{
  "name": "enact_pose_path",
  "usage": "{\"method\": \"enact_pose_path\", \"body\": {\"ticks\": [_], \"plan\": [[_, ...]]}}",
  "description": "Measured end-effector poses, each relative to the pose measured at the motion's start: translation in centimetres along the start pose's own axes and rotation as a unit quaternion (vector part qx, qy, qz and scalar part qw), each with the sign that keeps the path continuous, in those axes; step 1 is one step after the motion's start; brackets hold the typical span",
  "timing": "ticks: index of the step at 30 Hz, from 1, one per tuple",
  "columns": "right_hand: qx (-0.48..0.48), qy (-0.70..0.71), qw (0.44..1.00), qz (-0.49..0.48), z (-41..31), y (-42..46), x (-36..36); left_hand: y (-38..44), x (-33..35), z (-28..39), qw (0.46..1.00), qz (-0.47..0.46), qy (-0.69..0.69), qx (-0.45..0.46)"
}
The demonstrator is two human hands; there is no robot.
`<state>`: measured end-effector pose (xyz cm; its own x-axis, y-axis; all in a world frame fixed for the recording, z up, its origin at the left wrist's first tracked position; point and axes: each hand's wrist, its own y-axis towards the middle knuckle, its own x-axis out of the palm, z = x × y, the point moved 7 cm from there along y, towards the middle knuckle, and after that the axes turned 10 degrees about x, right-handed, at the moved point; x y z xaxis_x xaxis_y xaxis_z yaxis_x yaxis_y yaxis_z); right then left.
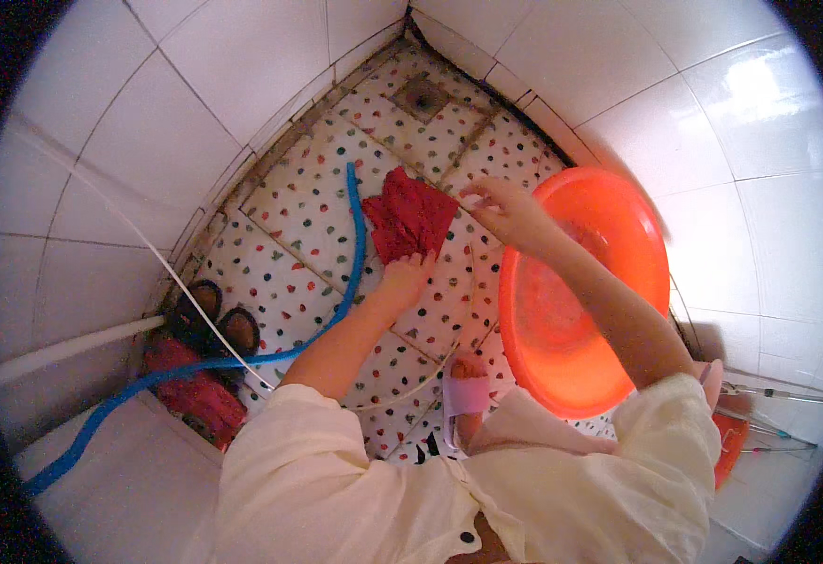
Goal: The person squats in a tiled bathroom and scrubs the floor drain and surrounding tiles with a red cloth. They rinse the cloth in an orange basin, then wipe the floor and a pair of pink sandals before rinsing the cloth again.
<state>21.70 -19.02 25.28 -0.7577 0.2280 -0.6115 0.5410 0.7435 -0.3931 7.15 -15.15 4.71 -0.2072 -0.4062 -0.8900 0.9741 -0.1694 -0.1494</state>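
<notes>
A crumpled dark red cloth (411, 211) hangs or lies over the spotted tile floor, and its near edge is in the fingers of my left hand (407, 279). My right hand (499, 211) is just right of the cloth, fingers bent and apart, with nothing visible between them. Beneath my right forearm a large orange plastic basin (552, 310) leans at a tilt near the right wall. To the left of the cloth, a blue hose (359, 240) curves across the floor, its end pointing toward the far corner.
A floor drain (421, 99) sits in the far corner between white tiled walls. Dark shoes (238, 330) and another red cloth (189, 388) lie at the left, under the hose and a thin white tube (175, 276). My foot wears a pink slipper (468, 395).
</notes>
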Motion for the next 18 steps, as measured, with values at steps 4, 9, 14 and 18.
{"method": "enact_pose_path", "body": {"ticks": [4, 9, 14, 18], "plan": [[0.226, -0.154, 0.961, 0.046, 11.4, 11.5, 6.0, 0.5, 0.5, 0.7, 0.993, 0.019, -0.112, -0.026], [0.216, -0.273, 0.843, 0.411, 13.0, 11.8, 12.7, -1.3, -1.3, -1.9, 0.976, 0.197, 0.087, 0.016], [0.298, 0.156, 0.886, 0.319, 14.9, 12.2, 10.9, -2.8, -1.7, -2.6, 0.986, 0.13, 0.06, -0.082], [0.248, 0.183, 0.847, 0.433, 22.4, 12.9, 6.8, -2.8, -0.8, -2.7, 0.989, -0.006, -0.035, -0.146]]}}
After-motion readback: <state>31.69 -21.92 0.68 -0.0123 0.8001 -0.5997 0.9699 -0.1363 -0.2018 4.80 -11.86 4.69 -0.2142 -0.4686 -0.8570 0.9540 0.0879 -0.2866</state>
